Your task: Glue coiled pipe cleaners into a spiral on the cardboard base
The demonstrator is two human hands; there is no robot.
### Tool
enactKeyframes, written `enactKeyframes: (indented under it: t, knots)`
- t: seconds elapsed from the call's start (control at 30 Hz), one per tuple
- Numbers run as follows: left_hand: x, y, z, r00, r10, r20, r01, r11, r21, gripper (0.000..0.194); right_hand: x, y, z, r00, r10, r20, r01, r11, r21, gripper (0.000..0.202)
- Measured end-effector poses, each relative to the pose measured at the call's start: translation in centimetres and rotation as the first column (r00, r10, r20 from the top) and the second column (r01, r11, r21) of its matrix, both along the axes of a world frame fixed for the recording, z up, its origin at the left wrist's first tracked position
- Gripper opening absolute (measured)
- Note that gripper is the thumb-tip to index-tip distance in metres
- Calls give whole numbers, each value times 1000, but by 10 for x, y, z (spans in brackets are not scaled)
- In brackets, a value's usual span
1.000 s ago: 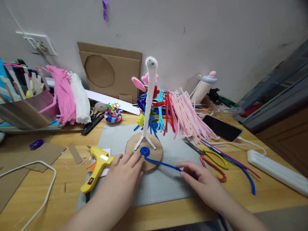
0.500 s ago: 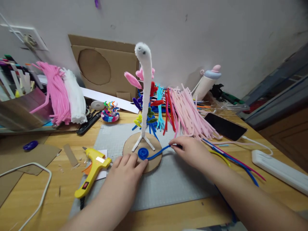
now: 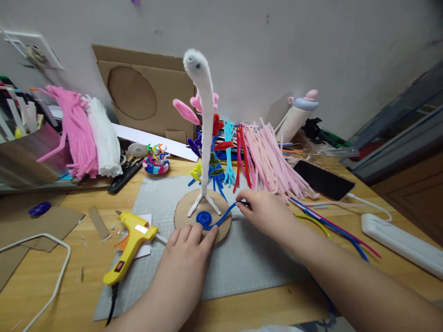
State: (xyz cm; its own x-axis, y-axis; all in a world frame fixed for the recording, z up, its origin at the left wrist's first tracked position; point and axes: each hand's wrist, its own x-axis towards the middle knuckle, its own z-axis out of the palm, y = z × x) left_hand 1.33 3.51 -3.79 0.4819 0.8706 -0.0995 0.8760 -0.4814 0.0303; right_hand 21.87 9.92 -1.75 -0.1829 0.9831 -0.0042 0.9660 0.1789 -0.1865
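Note:
A round cardboard base (image 3: 185,203) lies on a grey cutting mat (image 3: 256,258). From it rises a white fuzzy stem (image 3: 207,124) on splayed feet, with a bent top bearing dark dots and coloured pipe-cleaner flowers around it. Near its feet a blue pipe cleaner (image 3: 204,217) is coiled into a flat spiral, its free end running right. My left hand (image 3: 187,253) rests open on the base's front edge, thumb touching the blue strand beside the spiral. Pinched between the fingers of my right hand (image 3: 261,210) is the strand's free part, lifted off the base.
A yellow glue gun (image 3: 133,244) lies left of the mat. Pink (image 3: 78,133) and white (image 3: 102,138) pipe-cleaner bundles stand behind it. Pale pink pipe cleaners (image 3: 266,161), a phone (image 3: 323,180) and a power strip (image 3: 401,242) are at right. A cardboard sheet (image 3: 166,101) leans on the wall.
My left thumb has shifted right along the blue strand, away from the spiral. My right hand has moved slightly left and up, and the strand now bends more steeply. The view has shifted slightly.

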Motion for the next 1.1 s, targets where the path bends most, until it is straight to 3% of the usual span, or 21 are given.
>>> enactKeyframes:
  t: [0.23, 0.47, 0.67, 0.87, 1.1]
  knots:
    - [4, 3, -7, 1000, 13, -22, -13, 1000, 5, 58, -5, 0, -1, 999, -44, -15, 43, 998, -37, 17]
    - [6, 5, -6, 999, 41, -11, -41, 999, -18, 57, -8, 2, 3, 992, 41, -122, -57, 990, -130, 22]
    - [5, 3, -7, 1000, 26, -2, -26, 1000, -4, 51, -9, 0, 2, 1000, 7, -20, -9, 994, -113, 25]
    - [8, 4, -9, 999, 33, 12, -33, 999, -5, 48, -32, 5, -1, 999, -33, 29, 35, 998, -60, 24]
    - [7, 3, -11, 999, 40, 26, -41, 999, 21, 49, -56, 12, -1, 995, 6, -95, -13, 997, -74, 28]
